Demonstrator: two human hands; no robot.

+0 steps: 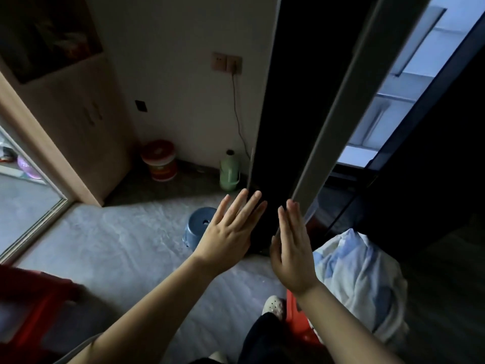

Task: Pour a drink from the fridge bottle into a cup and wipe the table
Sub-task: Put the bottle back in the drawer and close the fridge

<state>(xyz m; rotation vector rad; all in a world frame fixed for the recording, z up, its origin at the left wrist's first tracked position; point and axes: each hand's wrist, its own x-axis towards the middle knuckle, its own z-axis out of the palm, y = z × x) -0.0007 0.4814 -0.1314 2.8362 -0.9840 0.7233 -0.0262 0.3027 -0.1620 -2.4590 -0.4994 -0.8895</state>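
A tall dark fridge stands ahead of me, its door swung partly open with a grey inner edge showing and pale shelves visible behind it. My left hand lies flat against the dark left side of the fridge, fingers spread. My right hand rests flat on the lower edge of the grey door strip, fingers straight. Neither hand holds anything. No bottle, cup or table shows in view.
A blue plastic stool sits on the grey floor just left of the fridge. A green thermos and a red-and-white bucket stand by the wall. Light blue bundled cloth lies at right, a red stool at left.
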